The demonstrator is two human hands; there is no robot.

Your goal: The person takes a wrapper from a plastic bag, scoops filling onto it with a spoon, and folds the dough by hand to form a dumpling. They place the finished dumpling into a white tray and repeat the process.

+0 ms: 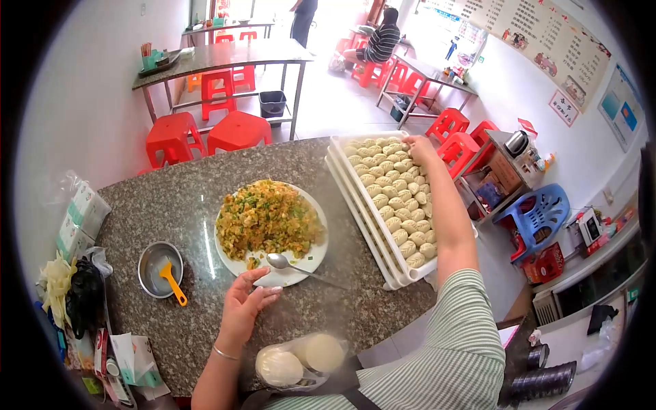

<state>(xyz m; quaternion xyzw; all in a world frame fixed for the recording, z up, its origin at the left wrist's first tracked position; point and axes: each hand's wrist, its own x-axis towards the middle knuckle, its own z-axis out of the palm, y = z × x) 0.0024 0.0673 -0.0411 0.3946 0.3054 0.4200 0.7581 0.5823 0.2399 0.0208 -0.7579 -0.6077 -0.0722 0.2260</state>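
Note:
My right hand [420,149] reaches to the far right corner of a white tray [362,208] holding rows of pleated, leaf-shaped dumplings [393,183]. Its fingers are closed and point down at the dumplings there; what they pinch, if anything, is hidden. My left hand [247,301] hovers over the counter by the near edge of a white plate [322,236], its thumb and fingers apart and nothing in them. A heap of chopped yellow-green filling [270,219] covers most of that plate. A metal spoon [294,266] rests across the plate's near rim.
On the speckled stone counter [171,205] stands a steel bowl [152,270] with a yellow scraper [173,283] in it. Bagged round wrappers [280,367] lie nearest me. Tissue packs [80,215] line the left edge. Beyond are red stools [239,131], tables and a seated person [383,44].

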